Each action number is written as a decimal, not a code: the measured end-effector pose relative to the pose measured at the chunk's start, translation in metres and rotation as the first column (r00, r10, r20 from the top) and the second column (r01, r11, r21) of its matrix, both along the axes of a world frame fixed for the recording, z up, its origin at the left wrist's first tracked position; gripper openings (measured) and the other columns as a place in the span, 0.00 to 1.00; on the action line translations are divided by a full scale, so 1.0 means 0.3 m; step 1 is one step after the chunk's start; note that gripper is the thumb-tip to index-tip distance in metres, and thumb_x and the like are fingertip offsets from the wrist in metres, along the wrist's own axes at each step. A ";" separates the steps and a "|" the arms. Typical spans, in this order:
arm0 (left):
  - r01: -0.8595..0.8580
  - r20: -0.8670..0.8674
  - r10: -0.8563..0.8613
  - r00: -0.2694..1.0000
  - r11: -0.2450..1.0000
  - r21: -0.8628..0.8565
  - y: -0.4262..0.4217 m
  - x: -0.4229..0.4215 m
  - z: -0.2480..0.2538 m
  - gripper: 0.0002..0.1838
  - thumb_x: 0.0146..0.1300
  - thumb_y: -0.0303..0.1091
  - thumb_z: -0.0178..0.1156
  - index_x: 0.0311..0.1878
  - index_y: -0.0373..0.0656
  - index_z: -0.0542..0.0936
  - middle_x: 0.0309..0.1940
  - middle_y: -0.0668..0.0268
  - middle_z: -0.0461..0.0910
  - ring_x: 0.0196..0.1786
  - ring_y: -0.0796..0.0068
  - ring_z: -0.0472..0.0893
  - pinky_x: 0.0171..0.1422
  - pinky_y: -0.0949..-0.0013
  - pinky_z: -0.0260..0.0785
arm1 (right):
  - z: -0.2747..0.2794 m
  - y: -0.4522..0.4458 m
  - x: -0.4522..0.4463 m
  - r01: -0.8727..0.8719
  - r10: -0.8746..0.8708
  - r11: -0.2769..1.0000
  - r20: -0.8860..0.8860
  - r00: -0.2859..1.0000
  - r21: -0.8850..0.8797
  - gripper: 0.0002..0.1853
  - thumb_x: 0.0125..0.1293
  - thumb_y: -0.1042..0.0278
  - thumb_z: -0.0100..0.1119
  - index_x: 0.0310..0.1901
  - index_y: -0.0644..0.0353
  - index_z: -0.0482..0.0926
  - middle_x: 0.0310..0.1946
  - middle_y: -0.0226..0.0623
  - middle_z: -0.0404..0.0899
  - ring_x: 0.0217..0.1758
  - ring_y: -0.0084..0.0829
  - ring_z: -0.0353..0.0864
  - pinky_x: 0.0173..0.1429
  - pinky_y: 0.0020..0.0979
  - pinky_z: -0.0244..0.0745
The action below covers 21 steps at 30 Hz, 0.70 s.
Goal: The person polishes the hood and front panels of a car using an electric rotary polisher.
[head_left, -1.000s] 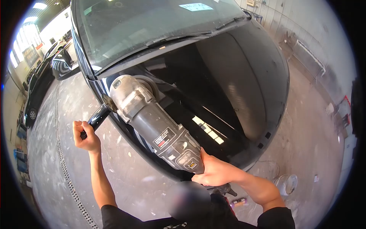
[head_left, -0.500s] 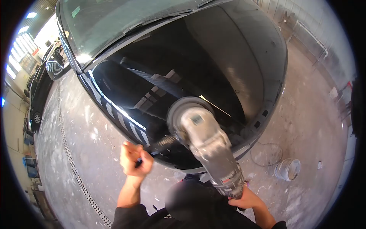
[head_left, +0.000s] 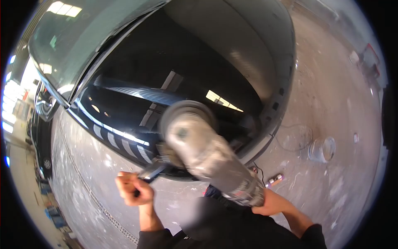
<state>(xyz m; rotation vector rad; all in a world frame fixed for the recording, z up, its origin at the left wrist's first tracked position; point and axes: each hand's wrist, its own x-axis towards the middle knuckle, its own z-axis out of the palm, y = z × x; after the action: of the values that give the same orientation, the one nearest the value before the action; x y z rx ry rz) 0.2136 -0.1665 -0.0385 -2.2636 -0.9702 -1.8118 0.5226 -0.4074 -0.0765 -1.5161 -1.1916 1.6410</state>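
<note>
A rotary polisher [head_left: 219,164], blurred by motion, spans the middle of the head view. Its round pad [head_left: 203,113] is over the front of a glossy black car hood [head_left: 199,62] and appears to rest on it. My left hand [head_left: 134,189] is closed around the polisher's side handle [head_left: 155,169], off the hood's edge. At the tool's rear end, my right hand [head_left: 271,202] grips the body, its fingers partly hidden underneath. A hazy bluish streak [head_left: 141,92] runs across the hood up to the pad, among reflections of lights.
The windshield [head_left: 83,37] rises beyond the hood. A white bucket [head_left: 322,149] stands on the dusty floor at right, with a cord nearby. A small bottle [head_left: 274,180] lies by the bumper. Along the left run a floor drain [head_left: 97,201] and another dark car [head_left: 43,141].
The polisher and both hands have shifted with the camera view, which has turned; the pad sits slightly further left in view. The bottle on the floor now shows more clearly. Both grips remain.
</note>
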 end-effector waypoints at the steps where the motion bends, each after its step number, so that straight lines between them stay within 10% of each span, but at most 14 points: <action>1: -0.038 0.061 0.037 0.997 0.999 0.020 0.030 -0.045 0.009 0.16 0.71 0.29 0.57 0.26 0.36 0.67 0.25 0.61 0.69 0.28 0.71 0.67 0.34 0.65 0.61 | 0.021 0.057 -0.022 -0.038 0.029 0.994 0.090 0.996 0.102 0.45 0.52 0.68 0.64 0.71 0.66 0.54 0.50 0.57 0.81 0.56 0.56 0.80 0.61 0.44 0.74; 9: -0.227 0.153 0.217 0.964 0.973 0.045 0.100 -0.221 0.016 0.19 0.71 0.26 0.56 0.25 0.40 0.60 0.24 0.65 0.60 0.30 0.70 0.63 0.35 0.63 0.57 | 0.112 0.203 -0.081 -0.151 0.145 0.985 0.068 0.987 0.085 0.38 0.54 0.66 0.62 0.63 0.69 0.54 0.34 0.62 0.81 0.42 0.63 0.81 0.48 0.54 0.76; 21: 0.240 -0.169 -0.263 0.950 0.960 -0.145 -0.303 0.419 -0.135 0.07 0.67 0.27 0.55 0.33 0.38 0.69 0.27 0.57 0.71 0.27 0.69 0.68 0.33 0.64 0.63 | -0.392 -0.486 0.206 0.249 -0.251 0.968 -0.072 0.965 -0.046 0.40 0.47 0.68 0.68 0.65 0.64 0.66 0.43 0.49 0.85 0.52 0.46 0.84 0.57 0.41 0.76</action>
<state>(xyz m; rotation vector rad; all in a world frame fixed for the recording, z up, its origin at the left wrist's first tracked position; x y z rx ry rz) 0.3392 -0.2576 -0.0791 -2.6855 -0.8127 -1.6225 0.5844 -0.5533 -0.1941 -1.5416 -0.8929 1.5436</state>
